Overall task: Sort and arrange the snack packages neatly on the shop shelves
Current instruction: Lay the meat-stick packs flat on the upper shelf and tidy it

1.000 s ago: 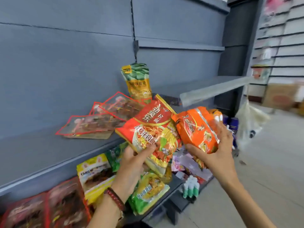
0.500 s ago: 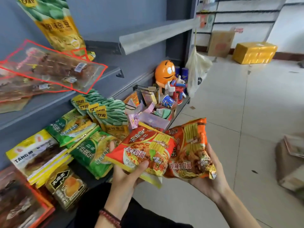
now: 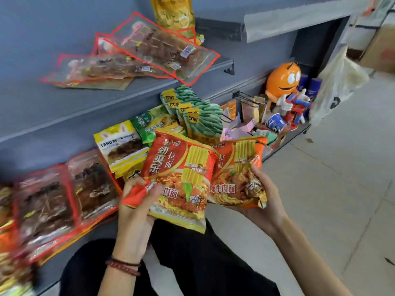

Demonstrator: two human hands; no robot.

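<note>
Pinching red noodle pack (image 3: 179, 174) corner, left grip (image 3: 136, 212); orange pack (image 3: 235, 167) in right grip (image 3: 265, 201).

The yellow bag (image 3: 174, 12) is cut off at the top edge. The red packs (image 3: 42, 206) on the left look blurry.

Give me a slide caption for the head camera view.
Left hand holds a red noodle packet, right hand an orange noodle packet, beside a grey shelf of snacks.
</note>
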